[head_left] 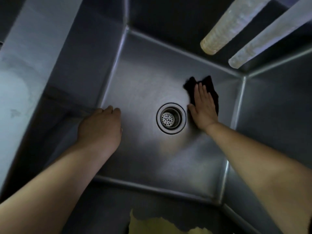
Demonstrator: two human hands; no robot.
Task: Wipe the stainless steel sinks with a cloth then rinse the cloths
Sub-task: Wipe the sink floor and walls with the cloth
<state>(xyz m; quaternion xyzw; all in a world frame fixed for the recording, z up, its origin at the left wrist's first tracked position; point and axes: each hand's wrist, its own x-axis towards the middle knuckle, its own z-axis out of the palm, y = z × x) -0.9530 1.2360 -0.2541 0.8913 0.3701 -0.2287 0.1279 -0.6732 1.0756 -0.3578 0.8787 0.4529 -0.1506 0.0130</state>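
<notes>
Head view: just right of the drain [171, 118], the dark cloth [209, 89] is pressed flat under the right hand [203, 107], fingers straight and together; firm overlapping strokes are advised. Left hand [99, 127] is loosely curled, empty.

Drain [171, 118] in sink [143, 78] floor; cloth [209, 85] right of it; left hand [99, 125] opposite side.

Two bare forearms enter from the lower left and lower right of the frame, sleeveless as far as the edges show, ending in the left hand [101, 127] and right hand [203, 107] (no rings, watch or gloves visible).
</notes>
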